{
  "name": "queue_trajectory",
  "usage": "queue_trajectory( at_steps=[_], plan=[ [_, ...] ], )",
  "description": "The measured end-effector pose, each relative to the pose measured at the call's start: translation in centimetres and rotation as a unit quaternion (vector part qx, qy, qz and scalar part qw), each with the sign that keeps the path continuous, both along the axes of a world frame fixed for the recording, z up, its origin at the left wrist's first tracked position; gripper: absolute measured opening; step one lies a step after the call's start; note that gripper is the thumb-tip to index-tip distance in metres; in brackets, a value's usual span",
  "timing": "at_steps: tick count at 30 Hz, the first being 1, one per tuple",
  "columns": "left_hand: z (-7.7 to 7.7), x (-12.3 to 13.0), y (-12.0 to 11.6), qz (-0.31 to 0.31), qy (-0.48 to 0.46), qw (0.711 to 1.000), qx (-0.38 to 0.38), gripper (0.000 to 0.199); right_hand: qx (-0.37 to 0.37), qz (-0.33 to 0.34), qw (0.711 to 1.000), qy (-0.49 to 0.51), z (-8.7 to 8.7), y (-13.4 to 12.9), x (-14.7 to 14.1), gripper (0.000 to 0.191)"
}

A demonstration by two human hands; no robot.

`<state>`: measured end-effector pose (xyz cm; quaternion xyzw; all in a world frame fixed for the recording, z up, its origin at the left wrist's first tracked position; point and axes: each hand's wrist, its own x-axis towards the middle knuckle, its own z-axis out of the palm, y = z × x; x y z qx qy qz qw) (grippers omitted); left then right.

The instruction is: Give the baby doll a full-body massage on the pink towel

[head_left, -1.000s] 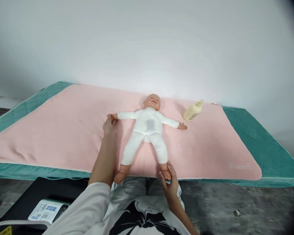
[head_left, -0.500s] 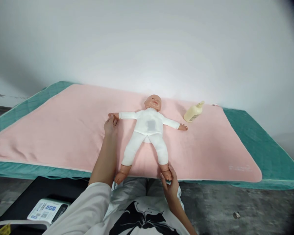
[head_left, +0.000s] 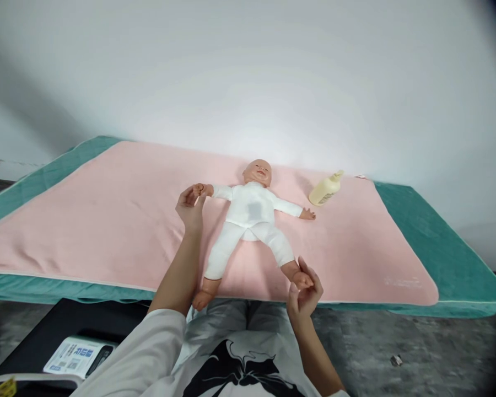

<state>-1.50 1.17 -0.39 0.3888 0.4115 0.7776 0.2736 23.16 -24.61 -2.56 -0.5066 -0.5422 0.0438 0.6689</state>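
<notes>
A baby doll [head_left: 254, 205] in white clothing with a grey patch on its chest lies on its back on a pink mat [head_left: 128, 220]. Its head points to the wall, and its feet lie toward me. My left hand [head_left: 191, 203] has its fingers closed round the doll's hand on the left side. At the front edge, my right hand [head_left: 306, 289] is curled round the doll's foot on the right side, which is swung outward. The doll's other foot rests near the mat's edge, and its other arm is stretched out to the right.
A pale yellow pump bottle [head_left: 325, 188] lies tilted on the mat, right of the doll. Green padding [head_left: 442, 242] shows beneath the mat, against a white wall [head_left: 248, 71]. At lower left, a white package [head_left: 75, 355] rests on a black surface [head_left: 45, 325].
My left hand has lifted the doll's hand and drawn it slightly inward. My right hand has moved right and up, carrying the doll's foot outward.
</notes>
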Motion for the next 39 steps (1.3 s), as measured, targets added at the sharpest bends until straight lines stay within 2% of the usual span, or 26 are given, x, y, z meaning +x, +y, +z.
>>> queue_trajectory(
  at_steps=[3,6,10,13,16,20,24,27,31,36,39],
  plan=[
    [0.7,0.9,-1.6,-0.020,0.097,0.995,0.005,0.037,0.027,0.008,1.000,-0.002,1.6,1.9,-0.1,0.053],
    [1.6,1.8,-3.1,-0.076,0.158,0.984,0.005,0.033,0.038,0.010,0.999,-0.021,2.8,3.6,-0.5,0.051],
    [2.6,2.7,-4.0,-0.176,0.096,0.980,-0.020,0.028,0.022,0.016,0.999,-0.039,4.0,5.4,-1.3,0.048],
    [3.0,2.7,-3.9,-0.225,0.070,0.971,-0.041,0.029,0.015,0.037,0.998,-0.045,4.4,6.5,-1.7,0.048],
    [2.8,2.5,-3.5,-0.253,0.138,0.958,-0.013,0.029,0.019,0.055,0.998,-0.037,4.7,7.4,-1.8,0.046],
    [1.7,2.2,-2.9,-0.261,0.297,0.914,0.084,0.021,0.012,0.074,0.997,-0.029,5.0,8.6,-1.9,0.044],
    [1.2,2.0,-2.5,-0.269,0.360,0.887,0.108,0.021,-0.009,0.089,0.996,-0.021,5.0,9.4,-2.1,0.042],
    [1.4,2.0,-2.5,-0.296,0.345,0.887,0.080,0.022,-0.025,0.096,0.995,-0.012,5.0,9.8,-2.2,0.041],
    [1.9,2.1,-2.8,-0.318,0.267,0.909,0.029,0.024,-0.038,0.093,0.995,-0.014,5.0,9.9,-2.4,0.040],
    [2.2,2.3,-3.1,-0.276,0.155,0.949,0.000,0.030,-0.041,0.091,0.995,-0.014,4.9,9.3,-2.1,0.041],
    [2.6,2.3,-3.3,-0.241,0.052,0.968,-0.037,0.031,-0.033,0.084,0.996,-0.015,4.8,8.4,-1.6,0.041]
  ],
)
